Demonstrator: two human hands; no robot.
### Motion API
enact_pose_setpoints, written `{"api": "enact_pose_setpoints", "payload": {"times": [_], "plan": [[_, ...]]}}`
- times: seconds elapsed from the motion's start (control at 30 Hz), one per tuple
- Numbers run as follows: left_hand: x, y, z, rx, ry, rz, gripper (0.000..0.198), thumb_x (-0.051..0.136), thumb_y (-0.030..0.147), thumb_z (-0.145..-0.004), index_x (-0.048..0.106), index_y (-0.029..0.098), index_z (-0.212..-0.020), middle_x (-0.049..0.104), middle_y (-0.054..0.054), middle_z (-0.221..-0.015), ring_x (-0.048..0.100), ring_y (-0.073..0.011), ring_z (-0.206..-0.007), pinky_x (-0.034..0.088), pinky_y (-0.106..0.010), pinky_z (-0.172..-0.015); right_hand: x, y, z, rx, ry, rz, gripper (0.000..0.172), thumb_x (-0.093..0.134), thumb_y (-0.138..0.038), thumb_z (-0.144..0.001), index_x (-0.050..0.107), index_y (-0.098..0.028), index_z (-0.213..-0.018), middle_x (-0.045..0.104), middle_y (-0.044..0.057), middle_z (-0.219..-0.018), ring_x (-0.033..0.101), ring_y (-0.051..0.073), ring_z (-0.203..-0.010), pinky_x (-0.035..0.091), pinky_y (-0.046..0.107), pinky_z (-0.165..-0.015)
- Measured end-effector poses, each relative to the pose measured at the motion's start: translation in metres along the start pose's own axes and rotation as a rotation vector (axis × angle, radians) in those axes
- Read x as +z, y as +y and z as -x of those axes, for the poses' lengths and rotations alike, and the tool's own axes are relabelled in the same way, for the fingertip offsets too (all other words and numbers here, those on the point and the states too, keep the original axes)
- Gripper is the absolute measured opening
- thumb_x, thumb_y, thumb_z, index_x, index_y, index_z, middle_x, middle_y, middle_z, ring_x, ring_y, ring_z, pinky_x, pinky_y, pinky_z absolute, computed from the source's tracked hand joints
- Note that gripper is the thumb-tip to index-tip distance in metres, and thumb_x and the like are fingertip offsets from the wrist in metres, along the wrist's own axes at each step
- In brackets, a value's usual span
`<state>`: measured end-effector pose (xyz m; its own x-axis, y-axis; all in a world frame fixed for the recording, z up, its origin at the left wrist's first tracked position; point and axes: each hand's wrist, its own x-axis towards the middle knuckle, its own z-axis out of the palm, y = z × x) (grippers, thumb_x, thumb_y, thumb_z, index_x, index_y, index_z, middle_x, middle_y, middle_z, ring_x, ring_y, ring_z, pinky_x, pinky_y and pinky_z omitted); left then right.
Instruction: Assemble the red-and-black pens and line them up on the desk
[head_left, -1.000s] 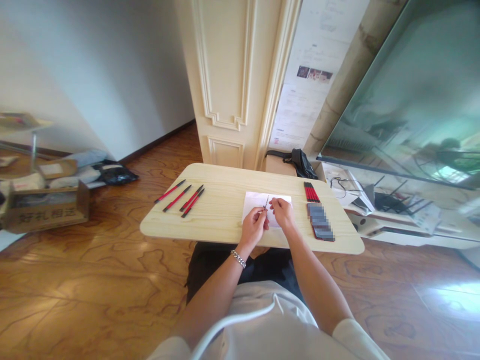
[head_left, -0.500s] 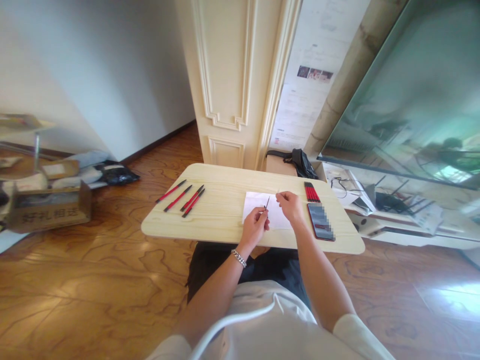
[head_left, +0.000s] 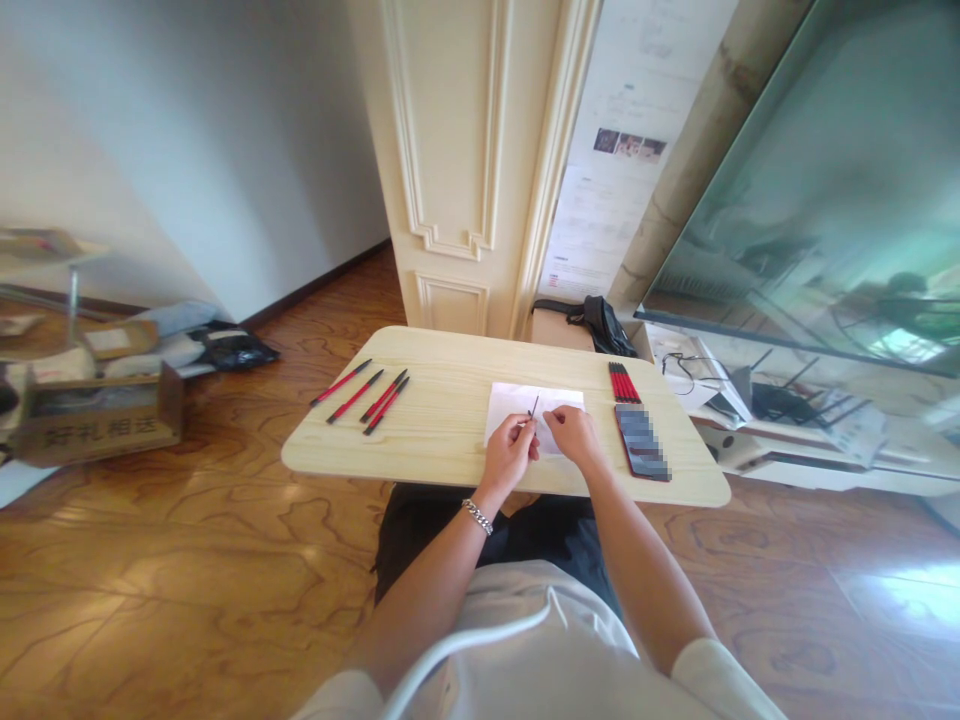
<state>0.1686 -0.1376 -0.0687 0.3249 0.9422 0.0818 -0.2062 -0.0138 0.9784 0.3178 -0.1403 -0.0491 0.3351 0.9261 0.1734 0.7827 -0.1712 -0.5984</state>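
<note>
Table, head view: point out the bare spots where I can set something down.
Widest bare wood on the table lies between the four loose pens and the white paper; also the near left corner. Crowded right: left hand pinching a thin rod, right hand, pen bundle, phone.

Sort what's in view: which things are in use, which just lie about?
In use: thin dark stick pinched in left hand; right hand beside it; white paper beneath them.
Lying about: four loose pens; pen bundle; phone; cardboard box.
</note>
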Motion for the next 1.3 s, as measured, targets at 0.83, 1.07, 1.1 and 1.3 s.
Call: {"api": "enact_pose_setpoints", "payload": {"times": [0.83,1.07,1.1,1.3], "plan": [[0.0,0.006,0.002,0.022,-0.05,0.012,0.043,0.057,0.054,-0.084,0.061,0.015,-0.102,0.065,-0.005,-0.069,0.063,-0.0143,-0.053,0.049,-0.023,-0.046,0.001,0.01,-0.014,0.006,-0.074,0.023,0.023,0.059,-0.031,-0.076,0.075,-0.016,-0.07,0.07,0.005,-0.068,0.062,0.017,-0.067,0.037,0.025,-0.061],[-0.001,0.006,-0.002,-0.037,-0.015,0.061,0.042,0.06,0.052,-0.083,0.061,0.014,-0.1,0.067,-0.005,-0.068,0.064,-0.0151,-0.051,0.049,-0.023,-0.046,0.012,0.003,-0.006,0.043,0.052,0.052,0.023,0.06,-0.036,-0.08,0.074,-0.018,-0.082,0.073,0.009,-0.083,0.064,0.02,-0.077,0.04,0.027,-0.067],[0.0,0.005,-0.003,-0.054,0.0,0.081,0.042,0.06,0.051,-0.083,0.061,0.014,-0.102,0.067,-0.004,-0.067,0.064,-0.0149,-0.051,0.048,-0.023,-0.046,0.01,0.002,-0.004,0.049,0.079,-0.013,0.025,0.058,-0.038,-0.082,0.073,-0.018,-0.081,0.073,0.009,-0.082,0.064,0.02,-0.076,0.04,0.027,-0.067],[0.009,0.013,-0.004,-0.172,0.062,0.193,0.048,0.063,0.042,-0.081,0.053,0.014,-0.118,0.065,-0.002,-0.06,0.06,-0.0149,-0.044,0.04,-0.021,-0.038,0.008,-0.019,0.024,0.129,-0.192,-0.84,0.035,0.054,-0.05,-0.083,0.06,-0.018,-0.068,0.056,-0.001,-0.055,0.051,0.013,-0.047,0.038,0.026,-0.049]]}}
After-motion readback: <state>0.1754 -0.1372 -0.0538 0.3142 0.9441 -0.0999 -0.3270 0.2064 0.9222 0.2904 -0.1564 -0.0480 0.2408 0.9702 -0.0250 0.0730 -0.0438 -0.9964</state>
